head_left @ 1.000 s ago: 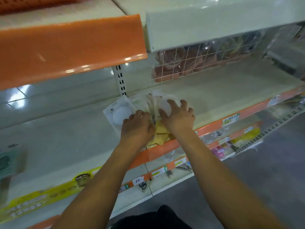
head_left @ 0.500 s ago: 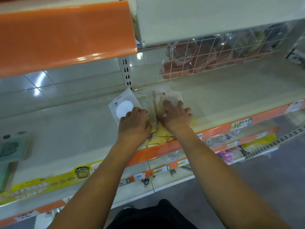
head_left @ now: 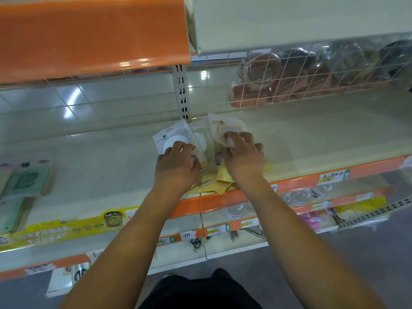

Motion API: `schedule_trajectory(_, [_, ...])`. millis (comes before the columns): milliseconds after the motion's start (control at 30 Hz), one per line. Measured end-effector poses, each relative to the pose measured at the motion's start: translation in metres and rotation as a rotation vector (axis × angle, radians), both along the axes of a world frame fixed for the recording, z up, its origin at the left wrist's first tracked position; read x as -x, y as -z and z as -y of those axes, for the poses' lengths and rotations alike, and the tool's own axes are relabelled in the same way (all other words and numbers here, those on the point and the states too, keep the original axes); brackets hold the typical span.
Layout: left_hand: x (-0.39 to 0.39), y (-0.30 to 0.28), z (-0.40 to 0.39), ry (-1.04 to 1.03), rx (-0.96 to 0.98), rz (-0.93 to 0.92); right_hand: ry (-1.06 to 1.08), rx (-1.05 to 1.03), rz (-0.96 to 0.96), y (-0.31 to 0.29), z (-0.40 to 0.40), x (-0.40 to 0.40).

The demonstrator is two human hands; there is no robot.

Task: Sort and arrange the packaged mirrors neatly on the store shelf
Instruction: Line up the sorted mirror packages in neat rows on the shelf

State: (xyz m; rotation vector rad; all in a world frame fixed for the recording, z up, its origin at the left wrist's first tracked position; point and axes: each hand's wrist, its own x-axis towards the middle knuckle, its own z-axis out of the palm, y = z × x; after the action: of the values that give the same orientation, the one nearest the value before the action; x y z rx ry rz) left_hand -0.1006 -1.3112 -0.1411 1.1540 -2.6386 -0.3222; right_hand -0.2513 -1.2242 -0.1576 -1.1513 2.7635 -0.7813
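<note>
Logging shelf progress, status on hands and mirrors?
Left hand and right hand both pressing on the packaged mirrors. Packs fanned, overlapping at shelf front edge. Nothing blocking.

Both arms reach forward, the left hand [head_left: 177,165] and right hand [head_left: 243,156] lying palm-down side by side, fingers lightly bent.

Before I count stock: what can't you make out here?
- Head view: lower halves of the mirror packs, covered by the left hand and right hand; how many overlap is unclear.
- Price tags: too small and blurred to read.
- Goods behind the wire grid: blurred by plastic wrap.
</note>
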Motion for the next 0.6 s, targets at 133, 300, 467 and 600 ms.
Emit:
schedule_trajectory(133, [-0.015,0.000,0.002,-0.025,0.048,-0.010,-0.046,0.075,-0.005,-0.012,0.012,-0.010])
schedule_trajectory(300, [-0.047,0.001,0.010,-0.093,0.091,-0.030,-0.142,0.097,-0.039,-0.022,0.035,-0.041])
schedule_trajectory(467, [-0.090,0.004,0.025,-0.171,0.128,-0.048,-0.229,0.053,-0.026,-0.017,0.062,-0.085])
schedule_trajectory(600, [-0.123,0.007,0.037,-0.208,0.144,-0.044,-0.268,0.014,-0.023,-0.015,0.078,-0.120])
